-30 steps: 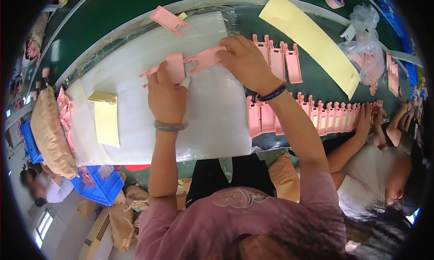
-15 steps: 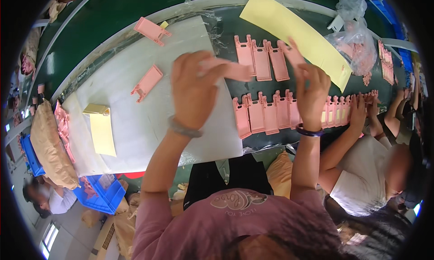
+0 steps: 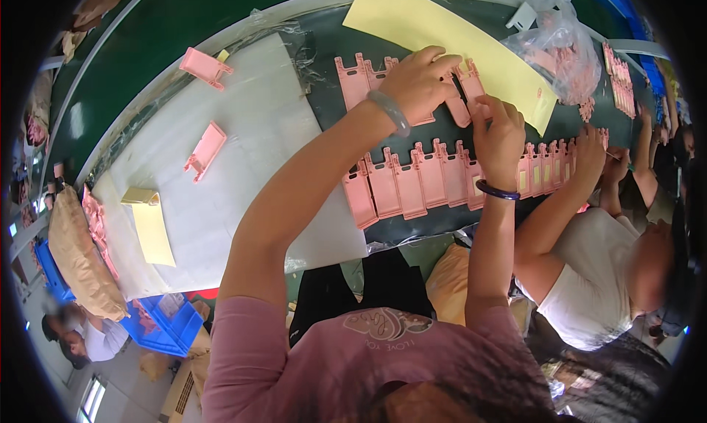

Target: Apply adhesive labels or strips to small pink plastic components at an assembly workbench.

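Left hand rightward, pink pieces beneath fingers

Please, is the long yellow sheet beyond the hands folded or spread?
Spread. The long yellow sheet shows as one broad strip, with no fold visible across its exposed face.

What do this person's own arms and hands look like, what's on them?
Both hands are ungloved. The left hand has a pale grey, rounded bangle at its wrist; the right hand has a thinner, dark purplish bangle. Short sleeves of a dusty mauve T-shirt cover the upper arms. No cables show.
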### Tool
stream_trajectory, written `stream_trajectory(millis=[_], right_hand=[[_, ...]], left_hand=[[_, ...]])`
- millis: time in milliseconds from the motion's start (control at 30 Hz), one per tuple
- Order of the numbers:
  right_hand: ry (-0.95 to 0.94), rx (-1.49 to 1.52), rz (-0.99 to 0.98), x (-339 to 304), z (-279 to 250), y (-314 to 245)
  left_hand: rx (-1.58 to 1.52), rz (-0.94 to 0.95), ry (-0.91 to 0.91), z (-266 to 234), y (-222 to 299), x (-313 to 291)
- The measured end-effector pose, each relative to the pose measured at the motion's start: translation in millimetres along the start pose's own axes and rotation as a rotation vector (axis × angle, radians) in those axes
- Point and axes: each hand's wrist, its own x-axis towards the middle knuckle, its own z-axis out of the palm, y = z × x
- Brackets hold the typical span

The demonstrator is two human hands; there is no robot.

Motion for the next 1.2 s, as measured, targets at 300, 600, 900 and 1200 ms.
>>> stream_trajectory(millis=[300,600,900,1200], right_hand=[[-0.067,0.081,-0.036,-9.0,-1.4,-15.5],[-0.158,0.216,-0.056,-13.4,-5.8,-21.3],[-0.146,0.335,-0.214,-4.9,2.4,-26.7],[-0.177,0.363,-0.265,-1.4,1.3,-35.3]], left_hand=[[0.017,0.054,-0.077,-22.7,10.5,-38.4],[0.204,-0.553,0.006,-69.9,50.7,-86.0],[0.173,-0.523,0.037,-71.9,59.9,-106.3],[0.098,-0.497,-0.037,-74.8,66.6,-116.1]])
